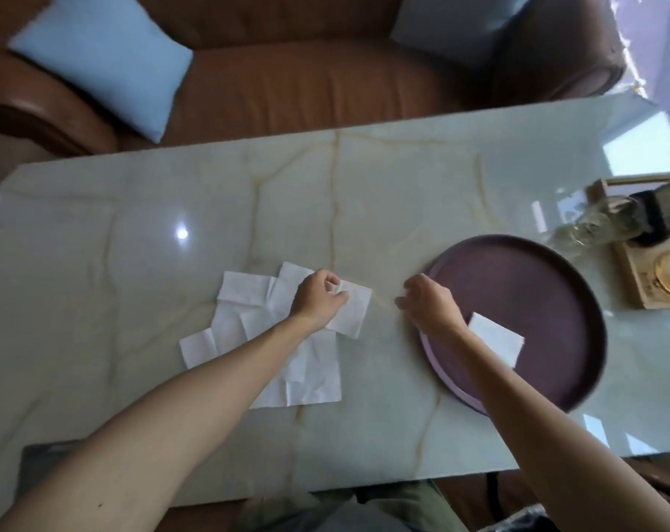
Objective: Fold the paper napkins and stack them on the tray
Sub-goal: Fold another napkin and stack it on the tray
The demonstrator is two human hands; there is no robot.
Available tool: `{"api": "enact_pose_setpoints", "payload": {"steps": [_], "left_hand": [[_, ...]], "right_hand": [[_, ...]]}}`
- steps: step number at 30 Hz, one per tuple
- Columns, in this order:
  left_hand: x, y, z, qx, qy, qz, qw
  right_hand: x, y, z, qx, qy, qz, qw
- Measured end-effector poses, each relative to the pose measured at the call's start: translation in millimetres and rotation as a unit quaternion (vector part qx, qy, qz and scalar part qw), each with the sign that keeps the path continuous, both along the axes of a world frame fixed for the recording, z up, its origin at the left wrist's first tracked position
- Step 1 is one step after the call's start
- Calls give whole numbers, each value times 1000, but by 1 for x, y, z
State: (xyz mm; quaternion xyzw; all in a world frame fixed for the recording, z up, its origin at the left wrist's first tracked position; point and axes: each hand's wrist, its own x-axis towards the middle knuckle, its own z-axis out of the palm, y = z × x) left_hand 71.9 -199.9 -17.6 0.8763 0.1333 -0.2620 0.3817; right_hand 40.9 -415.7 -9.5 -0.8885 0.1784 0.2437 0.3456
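Observation:
Several white paper napkins (249,332) lie spread and overlapping on the marble table, left of centre. My left hand (318,301) rests on their right edge and pinches one folded napkin (354,312). A round dark purple tray (537,301) sits to the right with one folded napkin (498,339) lying in its near-left part. My right hand (429,305) hovers over the tray's left rim, fingers loosely curled, holding nothing.
A wooden box (640,263) with glassware and a dark object stands at the table's right edge, just behind the tray. A brown leather sofa (306,78) with a light blue cushion (103,67) lies beyond the far table edge.

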Motion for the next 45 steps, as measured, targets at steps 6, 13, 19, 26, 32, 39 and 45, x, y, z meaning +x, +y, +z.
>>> {"api": "enact_pose_setpoints", "payload": {"steps": [6,13,19,26,32,39,45], "left_hand": [[-2,84,-14,38,7,34,999],[9,117,-31,74,19,6,997],[20,109,-41,116,39,-12,992],[32,101,-46,130,25,-38,991],[44,104,-50,101,-73,-214,969],[59,83,-15,42,-112,-286,951],[59,81,21,-24,-72,-186,980]], "right_hand": [[32,71,-14,-15,11,123,992],[46,110,-42,-82,14,160,984],[55,126,-58,-127,35,161,978],[59,130,-60,-141,49,194,969],[65,125,-41,-123,14,217,968],[68,110,-5,-198,-152,332,910],[69,94,38,-239,-148,365,887]]}}
